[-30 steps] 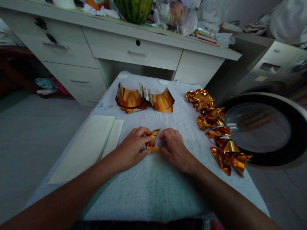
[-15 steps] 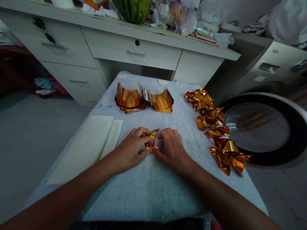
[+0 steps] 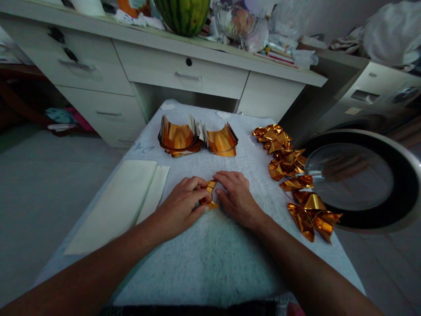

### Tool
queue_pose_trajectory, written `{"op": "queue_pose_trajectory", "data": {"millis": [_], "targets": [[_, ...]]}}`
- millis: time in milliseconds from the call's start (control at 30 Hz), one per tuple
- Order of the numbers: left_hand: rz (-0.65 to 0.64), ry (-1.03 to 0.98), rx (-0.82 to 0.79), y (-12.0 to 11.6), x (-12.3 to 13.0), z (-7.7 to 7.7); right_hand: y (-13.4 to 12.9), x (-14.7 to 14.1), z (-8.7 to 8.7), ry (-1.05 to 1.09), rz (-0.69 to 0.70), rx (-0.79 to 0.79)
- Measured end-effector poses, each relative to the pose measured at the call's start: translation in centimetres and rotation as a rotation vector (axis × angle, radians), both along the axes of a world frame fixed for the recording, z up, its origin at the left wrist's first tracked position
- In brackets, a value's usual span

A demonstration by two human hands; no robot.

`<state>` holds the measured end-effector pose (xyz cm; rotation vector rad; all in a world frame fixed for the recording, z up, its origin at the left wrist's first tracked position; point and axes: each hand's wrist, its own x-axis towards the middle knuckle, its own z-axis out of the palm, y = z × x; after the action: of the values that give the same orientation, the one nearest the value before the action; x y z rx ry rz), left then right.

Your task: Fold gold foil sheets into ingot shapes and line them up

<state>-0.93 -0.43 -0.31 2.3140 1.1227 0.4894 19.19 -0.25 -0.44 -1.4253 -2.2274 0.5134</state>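
Forearms: left (image 3: 121, 254) and right (image 3: 302, 267), bare, entering from the lower corners and converging at mid-counter.

Counter (image 3: 197, 267): draped in pale blue-grey cloth; near edge against dark clothing, a broad stretch of cloth between it and the hands.

Left hand (image 3: 184, 202): palm down, knuckles raised, fingers bent; grip clamped, thumb and fingers on a small folded piece of shiny gold foil (image 3: 211, 186).

Right hand (image 3: 237, 197): palm down, fingers pointing leftward; grip apart, index finger and thumb parted, index fingertip at the foil's upper corner, contact not certain.

Foil piece: mid-counter, between the hands, partly hidden by left fingers; orange-gold, creased, pointed corners showing above and below.

Flat white paper sheets (image 3: 113, 206): left side, lower edge beside left forearm.

Crumpled gold foil shapes (image 3: 287, 162): a row along the right edge, well apart from right hand.

Curved gold foil stacks, two (image 3: 177, 136) (image 3: 222, 140): beyond the hands, side by side, ends turned up; open cloth between.

Round glass door with black rim (image 3: 355, 173): standing out beside the right edge.

White drawer unit (image 3: 184, 74): behind the far edge; green striped watermelon (image 3: 182, 17) on top.
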Motion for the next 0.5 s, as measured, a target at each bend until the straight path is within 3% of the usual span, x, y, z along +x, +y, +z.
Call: {"op": "queue_pose_trajectory", "data": {"millis": [300,500], "targets": [[-0.049,-0.069,0.003,-0.18,0.15,0.22,0.45,-0.22,0.02,-0.039,-0.043,-0.011],[0.071,-0.144,-0.034,-0.19,0.11,0.61,0.38,0.0,-0.45,-0.013,-0.075,-0.003]]}}
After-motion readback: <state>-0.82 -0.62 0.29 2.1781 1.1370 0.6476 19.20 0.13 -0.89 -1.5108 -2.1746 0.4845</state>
